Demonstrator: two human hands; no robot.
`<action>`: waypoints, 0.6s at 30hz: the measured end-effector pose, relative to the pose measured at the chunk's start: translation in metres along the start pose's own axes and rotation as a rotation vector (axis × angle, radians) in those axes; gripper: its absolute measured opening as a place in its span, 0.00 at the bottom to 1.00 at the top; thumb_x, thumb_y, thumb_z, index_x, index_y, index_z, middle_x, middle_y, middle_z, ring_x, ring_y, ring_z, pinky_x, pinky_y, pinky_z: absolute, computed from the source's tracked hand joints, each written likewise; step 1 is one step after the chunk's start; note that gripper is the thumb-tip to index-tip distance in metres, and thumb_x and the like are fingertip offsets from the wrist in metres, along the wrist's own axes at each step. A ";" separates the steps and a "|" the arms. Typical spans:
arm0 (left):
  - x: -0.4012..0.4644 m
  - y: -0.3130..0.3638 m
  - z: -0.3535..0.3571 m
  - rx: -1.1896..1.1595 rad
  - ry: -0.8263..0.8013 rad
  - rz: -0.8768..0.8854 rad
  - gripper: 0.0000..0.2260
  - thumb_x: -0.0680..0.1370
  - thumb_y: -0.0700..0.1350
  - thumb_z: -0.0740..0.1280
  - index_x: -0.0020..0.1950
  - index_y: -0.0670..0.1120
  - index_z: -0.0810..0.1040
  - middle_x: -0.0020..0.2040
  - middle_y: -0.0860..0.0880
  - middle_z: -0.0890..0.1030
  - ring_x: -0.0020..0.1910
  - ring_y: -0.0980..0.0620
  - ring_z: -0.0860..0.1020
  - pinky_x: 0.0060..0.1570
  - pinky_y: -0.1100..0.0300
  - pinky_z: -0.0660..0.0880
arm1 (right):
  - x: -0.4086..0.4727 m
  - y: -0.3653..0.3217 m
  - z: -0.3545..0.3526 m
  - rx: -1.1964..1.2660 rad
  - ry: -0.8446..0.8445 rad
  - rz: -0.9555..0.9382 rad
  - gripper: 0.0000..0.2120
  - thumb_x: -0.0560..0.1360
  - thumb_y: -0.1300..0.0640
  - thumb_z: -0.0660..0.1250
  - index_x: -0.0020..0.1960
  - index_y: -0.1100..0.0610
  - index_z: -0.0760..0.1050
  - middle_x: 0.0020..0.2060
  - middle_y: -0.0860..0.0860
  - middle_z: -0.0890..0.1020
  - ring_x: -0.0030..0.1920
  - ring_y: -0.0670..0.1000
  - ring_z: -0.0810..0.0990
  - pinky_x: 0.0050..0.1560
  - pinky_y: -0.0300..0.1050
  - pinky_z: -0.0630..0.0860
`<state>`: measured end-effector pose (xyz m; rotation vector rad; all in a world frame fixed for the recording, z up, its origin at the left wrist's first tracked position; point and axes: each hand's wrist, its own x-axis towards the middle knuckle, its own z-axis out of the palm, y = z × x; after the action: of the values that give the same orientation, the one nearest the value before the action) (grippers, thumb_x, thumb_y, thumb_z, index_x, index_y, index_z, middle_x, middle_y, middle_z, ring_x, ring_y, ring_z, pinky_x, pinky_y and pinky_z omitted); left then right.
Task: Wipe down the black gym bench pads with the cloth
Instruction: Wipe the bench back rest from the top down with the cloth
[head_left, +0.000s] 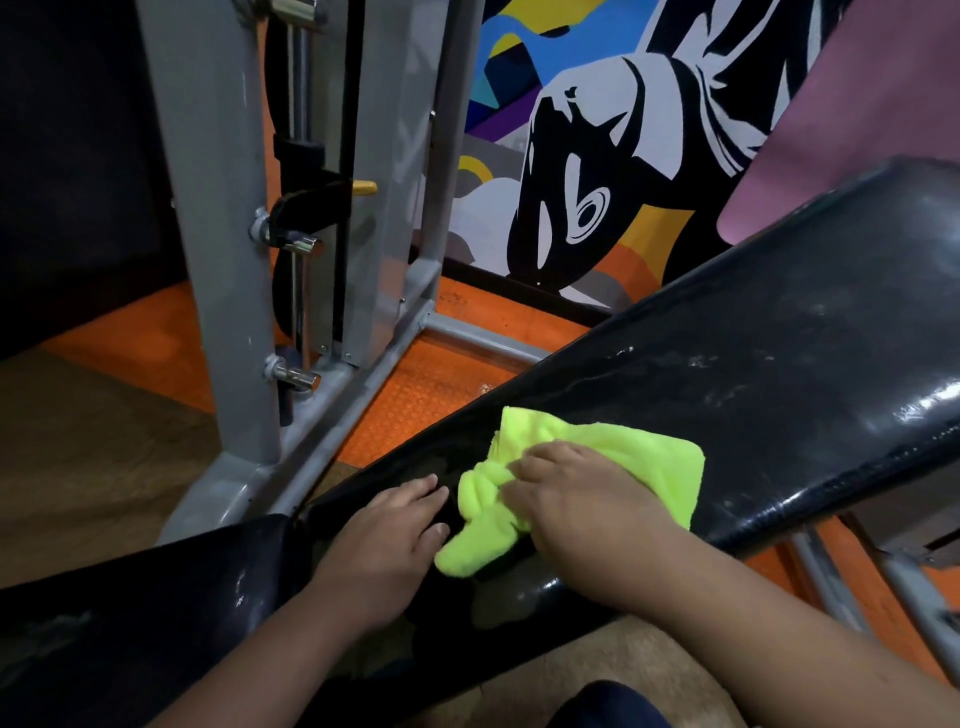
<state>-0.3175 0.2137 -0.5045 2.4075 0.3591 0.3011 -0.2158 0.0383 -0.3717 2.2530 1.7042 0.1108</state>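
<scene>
Glossy black bench pad (727, 364), scuffed; right hand (582, 499) gripping bunched neon-yellow cloth (613, 457); left hand (389, 540) flat, fingers straight

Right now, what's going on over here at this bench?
A person is wiping a black gym bench. The right hand grips a bunched neon-green cloth and presses it on the long inclined pad, near its lower end. The left hand rests flat on the pad beside the cloth, fingers straight. The seat pad lies lower left. Pale smudges show higher up the inclined pad. A grey machine frame stands behind.
</scene>
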 end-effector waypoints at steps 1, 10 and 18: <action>-0.001 0.000 0.000 0.006 -0.003 0.007 0.22 0.82 0.55 0.57 0.76 0.57 0.62 0.77 0.61 0.59 0.75 0.59 0.56 0.71 0.62 0.55 | -0.005 -0.001 0.003 -0.001 -0.005 -0.024 0.19 0.76 0.54 0.54 0.62 0.51 0.77 0.59 0.49 0.79 0.64 0.54 0.73 0.69 0.50 0.67; -0.003 0.002 0.001 0.009 0.010 0.018 0.22 0.82 0.54 0.58 0.76 0.56 0.62 0.77 0.61 0.59 0.75 0.60 0.56 0.69 0.65 0.54 | -0.022 -0.008 0.007 0.032 0.008 0.004 0.16 0.75 0.55 0.61 0.62 0.49 0.76 0.60 0.48 0.79 0.67 0.53 0.72 0.73 0.49 0.61; -0.003 0.000 0.002 0.026 0.022 0.028 0.22 0.81 0.54 0.58 0.76 0.56 0.63 0.77 0.60 0.60 0.75 0.59 0.57 0.70 0.64 0.55 | -0.029 -0.015 0.007 0.010 0.005 0.027 0.16 0.72 0.54 0.64 0.60 0.48 0.77 0.59 0.47 0.80 0.65 0.52 0.73 0.73 0.49 0.61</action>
<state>-0.3197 0.2120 -0.5064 2.4384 0.3415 0.3369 -0.2368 0.0132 -0.3788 2.2856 1.6809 0.1142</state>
